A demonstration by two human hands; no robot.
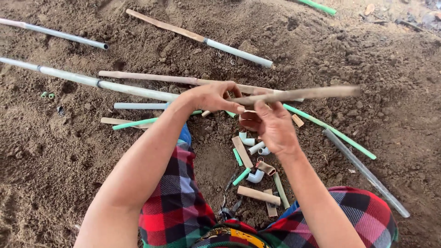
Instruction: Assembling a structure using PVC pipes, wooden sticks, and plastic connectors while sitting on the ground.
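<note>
My left hand (212, 97) and my right hand (272, 125) both grip a long, dirt-stained brown pipe (312, 93), held level above the soil and pointing right; it looks motion-blurred. The left hand grasps its near end from above, and the right hand pinches it from below just beside. Under my hands, on the dirt between my knees, lie several short pipe offcuts (258, 195) and white elbow fittings (256, 177), with green pieces (241, 176) among them.
Long grey pipes (87, 80) and brown pipes (151, 77) lie across loose brown soil. A green pipe (333, 132) and a clear grey tube (365, 172) slant at right. My red checked trouser legs (177, 197) fill the bottom.
</note>
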